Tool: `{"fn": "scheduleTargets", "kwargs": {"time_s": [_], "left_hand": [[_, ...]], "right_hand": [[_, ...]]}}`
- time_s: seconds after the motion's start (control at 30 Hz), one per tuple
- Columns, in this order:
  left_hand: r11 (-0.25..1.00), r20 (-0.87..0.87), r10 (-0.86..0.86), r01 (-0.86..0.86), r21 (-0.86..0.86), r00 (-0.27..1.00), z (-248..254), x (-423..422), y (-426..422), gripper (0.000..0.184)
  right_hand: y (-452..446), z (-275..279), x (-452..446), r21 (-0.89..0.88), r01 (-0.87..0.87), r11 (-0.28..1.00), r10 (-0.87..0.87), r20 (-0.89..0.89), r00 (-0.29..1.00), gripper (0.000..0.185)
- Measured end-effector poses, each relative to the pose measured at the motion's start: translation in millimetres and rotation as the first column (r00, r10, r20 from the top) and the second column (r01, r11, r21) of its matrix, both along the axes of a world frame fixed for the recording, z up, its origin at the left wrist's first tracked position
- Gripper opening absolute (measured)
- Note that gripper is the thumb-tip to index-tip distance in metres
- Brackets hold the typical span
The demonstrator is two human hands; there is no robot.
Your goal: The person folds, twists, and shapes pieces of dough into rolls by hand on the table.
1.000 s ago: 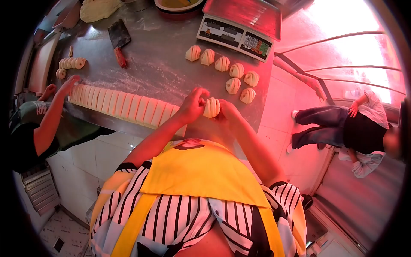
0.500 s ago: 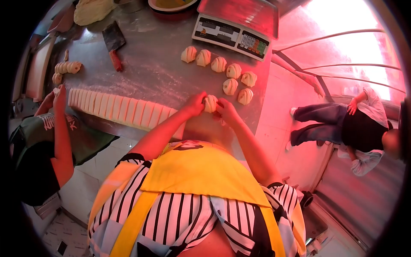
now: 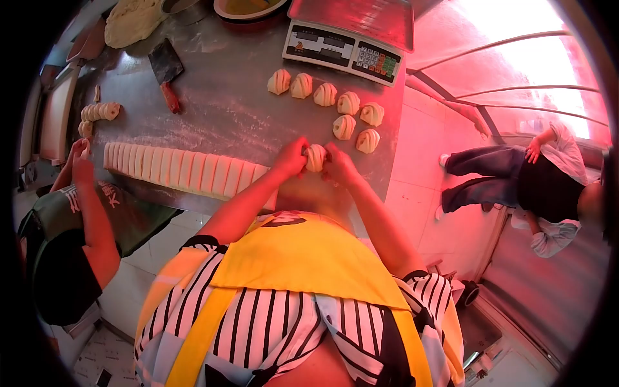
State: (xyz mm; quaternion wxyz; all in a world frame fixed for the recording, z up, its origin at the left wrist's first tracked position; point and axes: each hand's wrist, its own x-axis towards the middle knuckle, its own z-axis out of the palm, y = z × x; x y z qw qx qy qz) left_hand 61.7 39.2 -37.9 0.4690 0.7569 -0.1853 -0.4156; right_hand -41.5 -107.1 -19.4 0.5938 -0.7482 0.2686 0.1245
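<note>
Between my two hands is a twisted dough roll (image 3: 315, 158), held above the table's near edge. My left hand (image 3: 294, 157) pinches its left side and my right hand (image 3: 338, 164) grips its right side. Beyond them, several shaped dough rolls (image 3: 324, 95) sit on the metal table (image 3: 225, 97), in a row with a few more at its right end. A long line of cut dough strips (image 3: 187, 170) lies along the near edge, to the left of my hands and partly behind my left forearm.
A scale (image 3: 342, 53) stands at the back, beside a bowl (image 3: 250, 11). A scraper with a red handle (image 3: 170, 97), a dough mass (image 3: 132, 24) and small rolls (image 3: 100, 111) are further left. A co-worker (image 3: 71, 238) handles dough at left; another person (image 3: 548, 177) stands at right.
The roll has stayed between my hands while my fingers shifted around it. The co-worker's hands have moved off the strips toward their body. The view has shifted slightly.
</note>
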Motion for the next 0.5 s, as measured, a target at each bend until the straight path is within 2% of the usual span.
{"fn": "scheduleTargets", "kwargs": {"time_s": [0.03,0.07,0.1,0.17,0.27,0.3,0.4,0.47,0.5], "left_hand": [[0.999,0.240,-0.038,0.032,0.028,0.970,-8,-2,-1,0.023],[0.996,0.464,-0.079,0.056,0.063,0.882,-16,-5,-1,0.023],[0.997,0.319,-0.050,0.030,0.066,0.946,-9,-4,-2,0.023],[0.996,0.005,0.015,-0.015,0.084,1.000,15,-1,-3,0.022],[0.997,-0.157,0.073,-0.069,0.029,0.985,7,1,2,0.020],[0.997,-0.123,0.069,-0.063,0.050,0.990,13,1,1,0.020],[0.991,-0.020,0.031,-0.028,0.133,0.999,28,0,-2,0.019],[0.977,0.069,-0.026,0.011,0.211,0.997,32,0,-4,0.019],[0.984,0.252,-0.037,-0.010,0.181,0.967,21,-2,-3,0.018]], "right_hand": [[-1,2,3,0.053,0.028,0.998,-0.026,-0.039,0.999,0.016],[-3,4,6,0.104,0.057,0.993,-0.049,-0.081,0.996,0.017],[-5,5,7,0.153,0.089,0.984,-0.071,-0.123,0.990,0.017],[-1,-6,5,0.099,0.138,0.985,-0.125,-0.122,0.985,0.016],[2,5,2,-0.083,0.075,0.994,-0.076,-0.010,0.997,0.009],[1,11,2,-0.165,0.035,0.986,-0.029,0.041,0.999,0.008],[-2,10,7,-0.211,-0.065,0.975,0.043,-0.107,0.993,0.009],[-2,8,8,-0.155,-0.029,0.988,0.007,-0.139,0.990,0.010],[-2,9,11,-0.129,-0.005,0.992,-0.014,-0.150,0.989,0.011]]}}
